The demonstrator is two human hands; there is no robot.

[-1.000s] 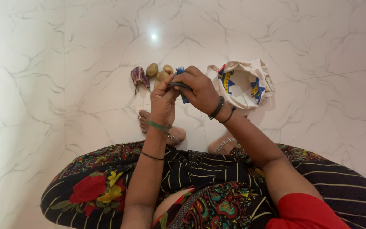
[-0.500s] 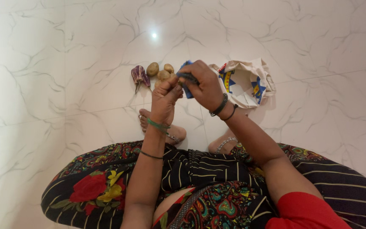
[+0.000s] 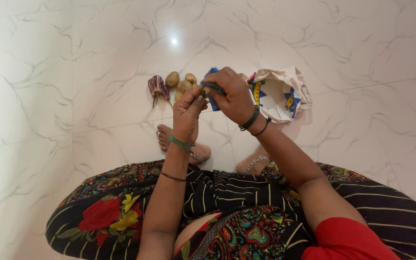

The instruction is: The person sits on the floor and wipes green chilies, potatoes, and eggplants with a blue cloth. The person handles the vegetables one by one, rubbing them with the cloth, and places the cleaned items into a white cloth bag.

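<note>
While both hands meet above the feet, the head view shows the right hand (image 3: 231, 96) pinched shut on a small blue object (image 3: 211, 91), most of it buried under the fingers, so its kind is hard to call. The left hand (image 3: 188, 115) comes up from six o'clock with its fingertips closed against the lower edge of that same blue thing; the two hands are together, touching around it, well above the white marble floor (image 3: 63, 72).

At ten o'clock from the hands lies a purple striped eggplant (image 3: 158, 86), and just beside it, toward twelve o'clock, a small cluster of potatoes (image 3: 181, 83), partly hidden behind the left thumb. At two o'clock sits an open cloth bag (image 3: 279, 92), pale with blue, yellow and red print, its mouth gaping upward. Bare feet (image 3: 181, 144) rest straight below the grip.

Risk here, as I judge it: the hold is all fingertips, and the blue object is small. If either pinch slackens while the other pulls, it could drop onto the feet or the hard floor. That floor looks glossy, so anything round nudged by a falling piece, the potatoes above all, could roll away. The bag's soft rim could also sag shut, since nothing props it open.
</note>
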